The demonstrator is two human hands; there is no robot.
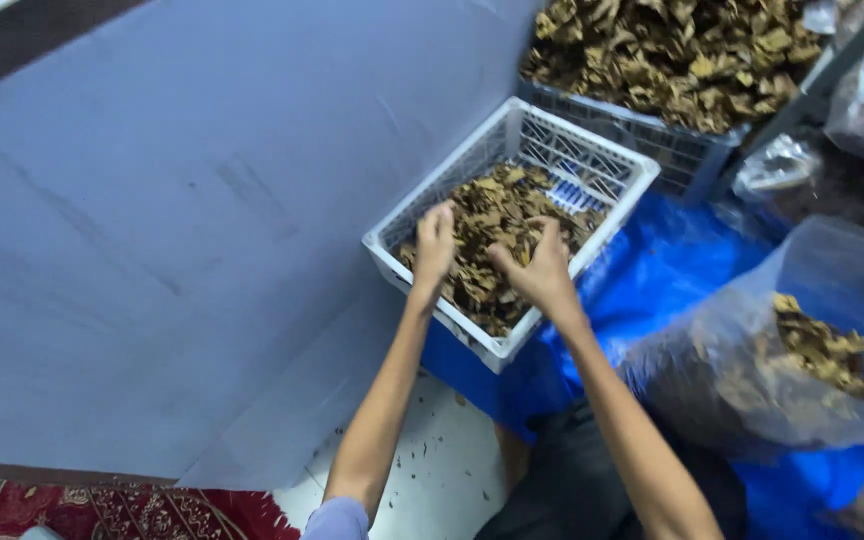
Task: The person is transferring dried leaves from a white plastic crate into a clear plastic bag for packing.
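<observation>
A white plastic crate sits tilted on a blue tarp, partly filled with dry brown leaves. Both my arms reach into it. My left hand rests palm down on the leaves near the crate's left wall, fingers together. My right hand lies on the leaves in the middle, fingers spread and curled into the pile. Whether either hand has leaves gripped is hard to tell.
A grey crate heaped with the same dry leaves stands behind. A clear plastic bag holding leaves lies at right on the blue tarp. A large pale blue sheet covers the left. White floor with leaf crumbs is below.
</observation>
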